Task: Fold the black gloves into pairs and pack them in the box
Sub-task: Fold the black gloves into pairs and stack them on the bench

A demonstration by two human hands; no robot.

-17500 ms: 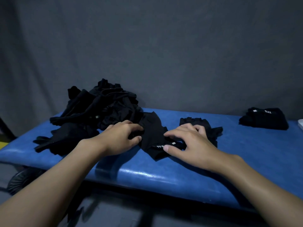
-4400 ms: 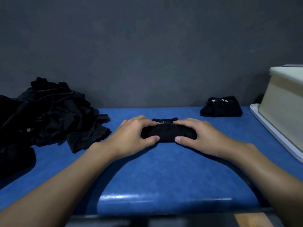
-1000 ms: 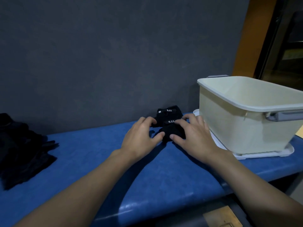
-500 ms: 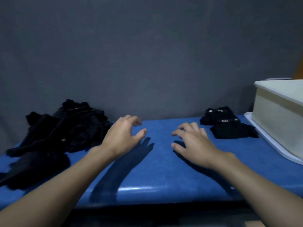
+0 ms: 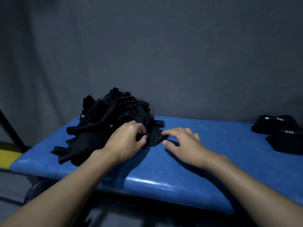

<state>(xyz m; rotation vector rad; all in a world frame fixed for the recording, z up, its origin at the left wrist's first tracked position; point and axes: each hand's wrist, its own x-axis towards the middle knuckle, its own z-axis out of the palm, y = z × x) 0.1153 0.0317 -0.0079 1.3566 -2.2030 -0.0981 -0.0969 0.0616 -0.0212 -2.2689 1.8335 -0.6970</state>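
Observation:
A heap of loose black gloves (image 5: 113, 115) lies at the left of the blue padded bench (image 5: 213, 161). My left hand (image 5: 127, 141) pinches a black glove (image 5: 155, 138) at the heap's right edge, its fingers curled on the fabric. My right hand (image 5: 183, 143) hovers just right of that glove, fingers spread and relaxed, its fingertips near the glove's edge. Two folded glove pairs (image 5: 282, 133) with white labels sit at the far right of the bench. The box is out of view.
A grey cloth backdrop (image 5: 164, 54) hangs behind the bench. A dark metal leg (image 5: 9, 128) and a yellow floor patch (image 5: 8, 156) show at the left. The bench's front edge runs under my forearms.
My view has swung left, away from the box. Both hands moved from bare bench to the heap, and my left hand has taken hold of a glove at its edge.

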